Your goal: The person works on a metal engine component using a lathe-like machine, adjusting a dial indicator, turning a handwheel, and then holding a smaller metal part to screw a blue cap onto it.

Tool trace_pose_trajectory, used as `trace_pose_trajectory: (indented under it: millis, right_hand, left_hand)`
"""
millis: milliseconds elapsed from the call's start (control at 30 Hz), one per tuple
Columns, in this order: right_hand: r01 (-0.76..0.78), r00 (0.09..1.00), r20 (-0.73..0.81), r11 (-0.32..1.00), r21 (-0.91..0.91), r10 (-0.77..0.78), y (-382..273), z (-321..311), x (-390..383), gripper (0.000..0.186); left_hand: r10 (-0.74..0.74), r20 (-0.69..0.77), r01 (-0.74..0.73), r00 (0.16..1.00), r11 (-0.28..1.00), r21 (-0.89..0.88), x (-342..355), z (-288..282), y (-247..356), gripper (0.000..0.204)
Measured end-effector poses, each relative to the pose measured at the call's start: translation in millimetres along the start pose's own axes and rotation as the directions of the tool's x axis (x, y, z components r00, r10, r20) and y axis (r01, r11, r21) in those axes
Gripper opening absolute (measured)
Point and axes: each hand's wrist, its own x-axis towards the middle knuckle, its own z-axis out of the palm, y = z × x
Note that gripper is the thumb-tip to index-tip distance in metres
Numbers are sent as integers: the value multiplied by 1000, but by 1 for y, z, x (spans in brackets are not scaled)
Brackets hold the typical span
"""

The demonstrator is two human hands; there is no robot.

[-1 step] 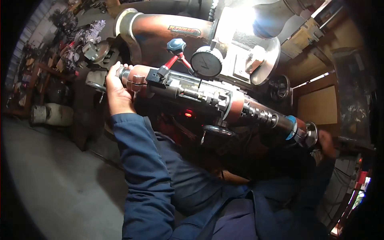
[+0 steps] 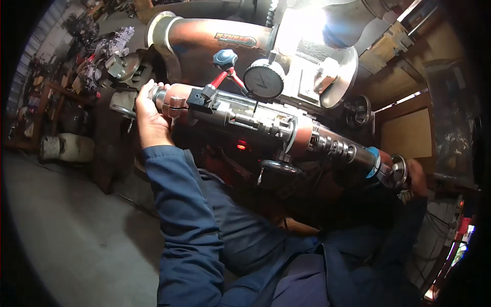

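The left hand [image 2: 148, 120] is wrapped around the left end of a long, rust-brown cylindrical shaft [image 2: 266, 125], its fingers curled over the top and its thumb side toward the viewer — a closed grasp on the metal. The blue sleeve [image 2: 184, 215] of that arm runs down to the lower edge of the view.

The shaft lies tilted, its left end higher and its right end lower, across the front of a grey machine [image 2: 312, 66]. A black clamp block [image 2: 199, 98] sits on the shaft just beside the left hand; red rods rise from it to a blue knob [image 2: 225, 58], and a round white dial gauge [image 2: 263, 79] stands just above the shaft's middle.

The right hand [image 2: 417, 176] is at the shaft's lower right end, touching a round metal disc [image 2: 398, 171] next to a blue band [image 2: 373, 161]. It is dark and partly hidden, so I cannot tell how tightly it grips.

A small red light [image 2: 241, 147] glows under the shaft. Behind, a thick rusty pipe [image 2: 220, 38] with a pale collar runs along the top. Bare concrete floor [image 2: 66, 225] fills the lower left.
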Motion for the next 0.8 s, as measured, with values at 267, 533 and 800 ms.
trace_pose_trajectory:
  millis: [267,533,800]
  right_hand:
    - [-28,994,-107,983,-184,8,10,10,-33,23]
    - [182,863,-474,983,-37,-177,48,45,-1,23]
    - [21,995,-95,991,132,-8,13,-2,7,34]
  left_hand:
    - [-5,-50,6,999,1000,12,-7,4,0,15]
    - [-45,21,46,999,999,-9,-2,-4,2,15]
    - [-45,-25,45,999,999,-4,-8,8,-1,13]
